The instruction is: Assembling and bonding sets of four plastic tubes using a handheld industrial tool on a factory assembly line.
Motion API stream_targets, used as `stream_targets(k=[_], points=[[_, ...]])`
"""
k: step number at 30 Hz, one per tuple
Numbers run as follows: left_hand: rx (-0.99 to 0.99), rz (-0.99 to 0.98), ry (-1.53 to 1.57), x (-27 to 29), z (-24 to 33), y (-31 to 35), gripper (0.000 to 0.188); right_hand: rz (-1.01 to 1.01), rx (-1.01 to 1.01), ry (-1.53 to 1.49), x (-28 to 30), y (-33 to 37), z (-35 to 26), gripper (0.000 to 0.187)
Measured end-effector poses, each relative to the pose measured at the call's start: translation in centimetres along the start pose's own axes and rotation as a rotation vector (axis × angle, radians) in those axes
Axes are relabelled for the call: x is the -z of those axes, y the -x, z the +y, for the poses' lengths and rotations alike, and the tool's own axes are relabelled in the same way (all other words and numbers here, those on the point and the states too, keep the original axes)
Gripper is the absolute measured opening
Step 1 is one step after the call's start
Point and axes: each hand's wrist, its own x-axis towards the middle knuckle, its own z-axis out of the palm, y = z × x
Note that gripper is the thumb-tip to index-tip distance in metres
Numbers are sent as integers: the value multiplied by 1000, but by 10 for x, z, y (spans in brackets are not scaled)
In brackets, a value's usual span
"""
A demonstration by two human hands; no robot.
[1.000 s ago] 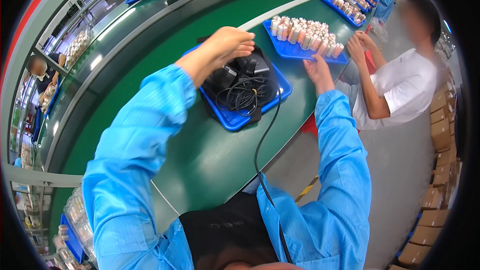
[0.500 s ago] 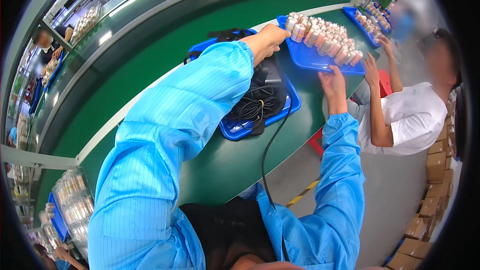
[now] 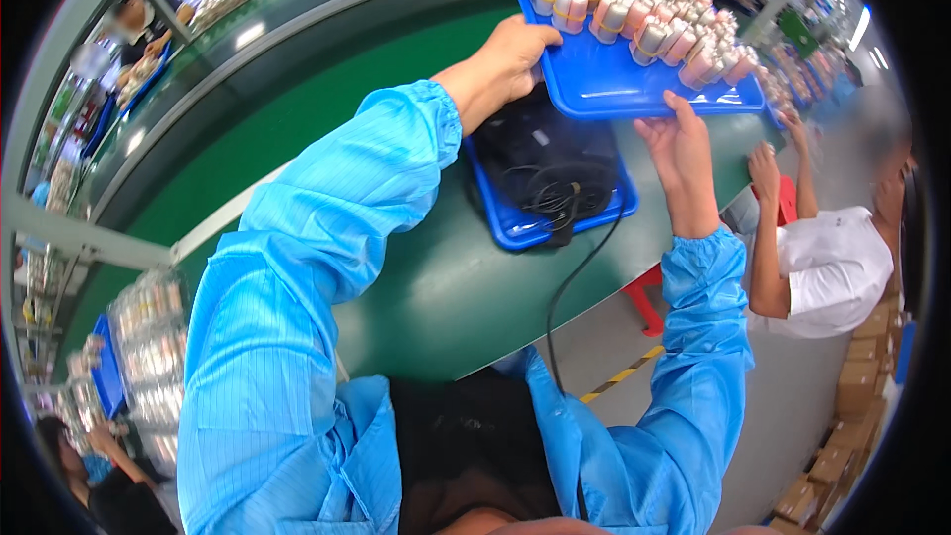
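A blue plastic tray (image 3: 604,79) loaded with several pale cylindrical parts with pink and orange bands (image 3: 644,0) is lifted above the green work table (image 3: 436,287). My left hand (image 3: 505,64) grips the tray's left near edge. My right hand (image 3: 679,144) grips its near right edge from below. Under the lifted tray a second blue tray (image 3: 525,228) rests on the table, holding black devices and coiled black cables (image 3: 555,173). One black cable (image 3: 575,277) trails off the table toward me.
A person in a white shirt (image 3: 827,267) sits at the right with hands on the table edge beside a red stool (image 3: 649,302). A green conveyor belt (image 3: 297,109) runs beyond the table. Cardboard boxes (image 3: 852,396) are stacked at the right. More trays of parts (image 3: 149,337) are at lower left.
Both hands have taken hold of the tray of cylindrical parts and brought it toward me over the tray of black devices. My head has also turned, shifting the view.
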Motion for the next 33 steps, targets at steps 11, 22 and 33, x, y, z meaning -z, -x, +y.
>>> stream_targets(k=[11, 22, 33], points=[[-487, -161, -60, 182, 112, 202, 20, -482, -392, 188, -174, 73, 37, 34], [-257, 686, -118, 282, 129, 393, 28, 22, -251, 1141, 86, 306, 33, 23], [-287, 741, 38, 353, 95, 410, 25, -924, 433, 1008, -185, 296, 174, 26]])
